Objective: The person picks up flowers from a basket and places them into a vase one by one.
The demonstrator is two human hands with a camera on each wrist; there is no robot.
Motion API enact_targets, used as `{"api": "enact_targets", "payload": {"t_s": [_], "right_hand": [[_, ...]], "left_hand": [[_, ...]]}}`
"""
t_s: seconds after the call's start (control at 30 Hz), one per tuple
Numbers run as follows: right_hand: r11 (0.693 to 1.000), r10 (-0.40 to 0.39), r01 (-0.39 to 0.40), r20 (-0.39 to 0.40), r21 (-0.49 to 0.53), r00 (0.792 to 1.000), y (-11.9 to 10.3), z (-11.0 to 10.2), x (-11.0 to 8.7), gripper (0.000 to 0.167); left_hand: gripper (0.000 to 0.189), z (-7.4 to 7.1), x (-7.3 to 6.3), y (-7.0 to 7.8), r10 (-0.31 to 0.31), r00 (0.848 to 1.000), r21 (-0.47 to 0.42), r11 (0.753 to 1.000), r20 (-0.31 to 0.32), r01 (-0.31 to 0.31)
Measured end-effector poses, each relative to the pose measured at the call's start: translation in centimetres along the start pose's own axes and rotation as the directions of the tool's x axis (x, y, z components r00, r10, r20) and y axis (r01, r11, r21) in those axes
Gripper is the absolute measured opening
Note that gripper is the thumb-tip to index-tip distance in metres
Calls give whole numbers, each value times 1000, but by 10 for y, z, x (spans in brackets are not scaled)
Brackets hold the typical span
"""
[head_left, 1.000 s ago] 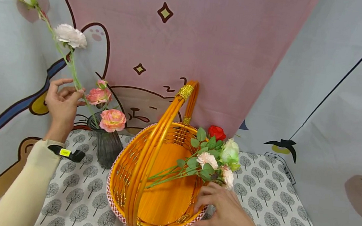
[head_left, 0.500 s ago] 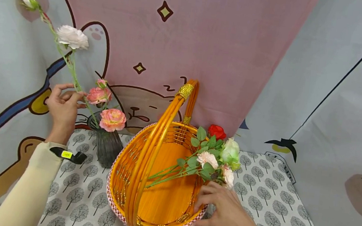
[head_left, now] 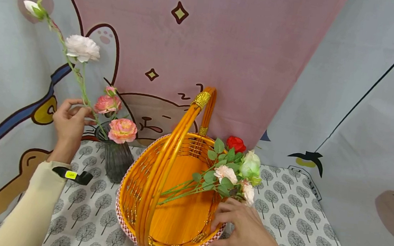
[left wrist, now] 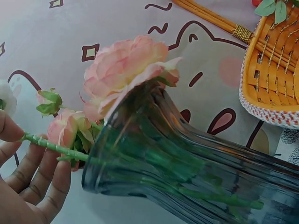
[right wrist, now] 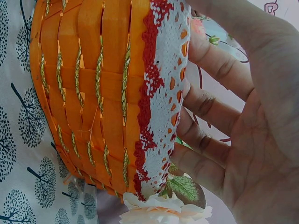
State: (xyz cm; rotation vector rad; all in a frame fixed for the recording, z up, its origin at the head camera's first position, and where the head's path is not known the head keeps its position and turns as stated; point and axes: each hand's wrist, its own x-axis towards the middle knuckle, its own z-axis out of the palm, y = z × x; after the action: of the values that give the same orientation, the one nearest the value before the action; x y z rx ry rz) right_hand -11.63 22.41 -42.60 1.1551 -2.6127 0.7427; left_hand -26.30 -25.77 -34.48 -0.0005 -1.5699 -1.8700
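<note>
My left hand (head_left: 70, 124) pinches the green stem (left wrist: 56, 148) of a tall flower with a white bloom (head_left: 82, 48) and a white bud (head_left: 35, 9). The stem's lower part stands inside a dark ribbed glass vase (head_left: 116, 162), and its cut end shows through the glass in the left wrist view. Pink-orange flowers (head_left: 123, 131) are in the same vase. With fingers over the rim and thumb outside, my right hand (head_left: 243, 230) holds an orange woven basket (right wrist: 88, 88) at its near right edge, which has red-and-white trim (right wrist: 156, 93).
Across the basket's right side lie several flowers, including a red one (head_left: 236, 144), a green-white one (head_left: 251, 164) and a pale pink one (head_left: 225, 174). The tall basket handle (head_left: 171, 152) arches beside the vase. A tree-print cloth (head_left: 289, 219) covers the table, with a cartoon curtain (head_left: 253, 57) behind.
My left hand has moved slightly down, and the white bloom and bud have sunk and shifted right with it. The right hand and basket have stayed still.
</note>
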Motion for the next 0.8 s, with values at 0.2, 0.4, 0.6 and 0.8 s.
{"api": "enact_targets", "payload": {"t_s": [0.2, 0.4, 0.6, 0.8], "right_hand": [[1000, 6, -5, 9, -7, 1000, 0, -1, 0, 24], [1000, 14, -14, 13, -16, 1000, 0, 0, 0, 25], [1000, 23, -23, 16, -7, 1000, 0, 0, 0, 24], [1000, 22, -21, 13, -9, 1000, 0, 0, 0, 24]], "left_hand": [[12, -8, -8, -5, -5, 1000, 9, 1000, 14, 5], [24, -14, -14, -12, -37, 999, 67, 997, 16, 35], [21, -18, -20, -21, -72, 997, 131, 989, -17, 74], [16, -17, -24, -27, -84, 996, 271, 958, -39, 92]]}}
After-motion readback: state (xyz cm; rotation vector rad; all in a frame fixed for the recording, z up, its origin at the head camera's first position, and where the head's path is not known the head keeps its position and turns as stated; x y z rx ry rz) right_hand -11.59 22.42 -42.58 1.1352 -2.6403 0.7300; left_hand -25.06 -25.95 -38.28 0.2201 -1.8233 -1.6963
